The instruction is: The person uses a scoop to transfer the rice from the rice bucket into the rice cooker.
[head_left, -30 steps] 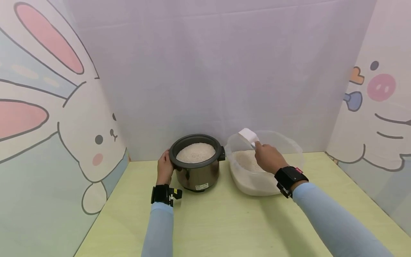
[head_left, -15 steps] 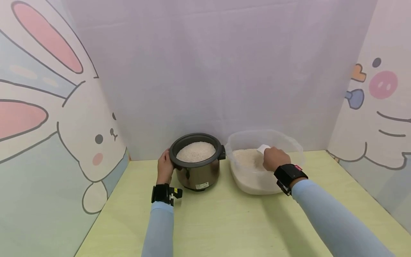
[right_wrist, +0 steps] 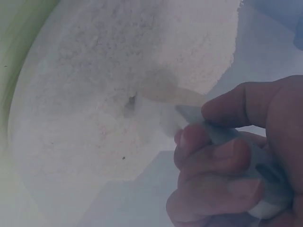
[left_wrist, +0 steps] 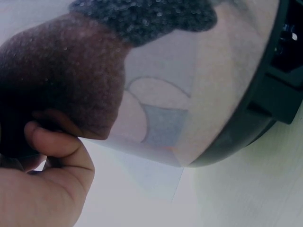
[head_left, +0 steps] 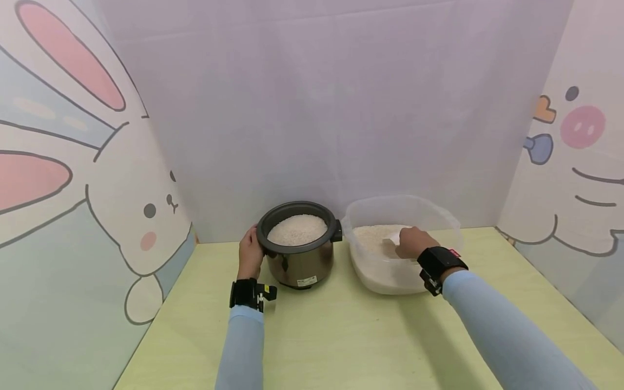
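Observation:
A dark, glossy rice cooker [head_left: 302, 265] stands lidless at the back of the table, with white rice [head_left: 297, 230] heaped inside. At its left side my left hand [head_left: 250, 254] grips the side handle; the left wrist view shows that thumb [left_wrist: 59, 142] bent against the dark part. To the right of the cooker is a translucent plastic tub [head_left: 390, 284] partly filled with rice [head_left: 372, 238]. My right hand [head_left: 416, 242] reaches over this tub, fingers curled round the handle of a white scoop [head_left: 394, 237]. The scoop's head is down in the rice, partly hidden.
A pale green-yellow table [head_left: 322, 336] carries both vessels. Close behind them hangs a plain light cloth [head_left: 317, 119]. Printed panels with a rabbit [head_left: 122, 216] and a pig [head_left: 551, 189] flank the table left and right.
My right hand has lowered the scoop from above the tub's rim into the rice, turning its head downward. The left hand and the cooker have stayed in place.

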{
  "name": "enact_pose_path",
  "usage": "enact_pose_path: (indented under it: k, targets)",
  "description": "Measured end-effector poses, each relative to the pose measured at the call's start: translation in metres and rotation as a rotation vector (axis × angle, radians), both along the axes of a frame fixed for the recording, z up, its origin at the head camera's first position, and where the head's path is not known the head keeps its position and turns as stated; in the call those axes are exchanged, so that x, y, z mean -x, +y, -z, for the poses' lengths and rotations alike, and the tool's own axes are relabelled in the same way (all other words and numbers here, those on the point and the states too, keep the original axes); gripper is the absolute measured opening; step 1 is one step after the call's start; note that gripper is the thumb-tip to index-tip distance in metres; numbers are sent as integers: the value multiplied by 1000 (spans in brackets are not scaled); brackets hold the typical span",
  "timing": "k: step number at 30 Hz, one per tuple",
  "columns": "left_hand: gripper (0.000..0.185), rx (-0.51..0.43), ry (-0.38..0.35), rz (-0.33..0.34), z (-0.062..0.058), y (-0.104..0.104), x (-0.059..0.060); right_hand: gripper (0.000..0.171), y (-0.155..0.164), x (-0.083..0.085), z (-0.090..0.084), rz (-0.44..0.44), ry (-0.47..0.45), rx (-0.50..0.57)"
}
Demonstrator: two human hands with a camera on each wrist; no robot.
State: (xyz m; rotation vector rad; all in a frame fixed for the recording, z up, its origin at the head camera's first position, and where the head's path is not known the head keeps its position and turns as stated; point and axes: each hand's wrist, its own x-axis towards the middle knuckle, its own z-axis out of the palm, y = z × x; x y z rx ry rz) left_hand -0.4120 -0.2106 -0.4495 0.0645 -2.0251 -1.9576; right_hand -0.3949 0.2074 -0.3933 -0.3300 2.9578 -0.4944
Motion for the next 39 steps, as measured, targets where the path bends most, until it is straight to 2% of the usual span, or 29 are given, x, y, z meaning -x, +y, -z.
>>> enact_pose_path:
  k: [4,9,12,17,21,25,31,39]
  targets:
    - [47,7,-4,-1,-1,0,-1,39,-1,3,1,-31,-17,-5]
    - [47,11,-2,-4,-1,1,-2,47,-1,5,1,-148,18,-4]
    - [47,14,-1,-3,-1,2,-3,49,1,4,0,-222,23,32]
    - [46,14,5,-4,-2,2,-4,46,3,1,-4,-306,11,101]
    - [46,9,8,3,-2,0,-2,38,3,3,-6,-346,-33,135]
    - [48,1,9,9,-2,0,-2,27,4,6,-6,-348,-96,158]
    - [47,1,14,6,-4,1,-3,27,8,7,-10,-320,-170,231]
    - [47,4,15,5,-3,1,-4,29,17,9,-7,-214,-339,489]
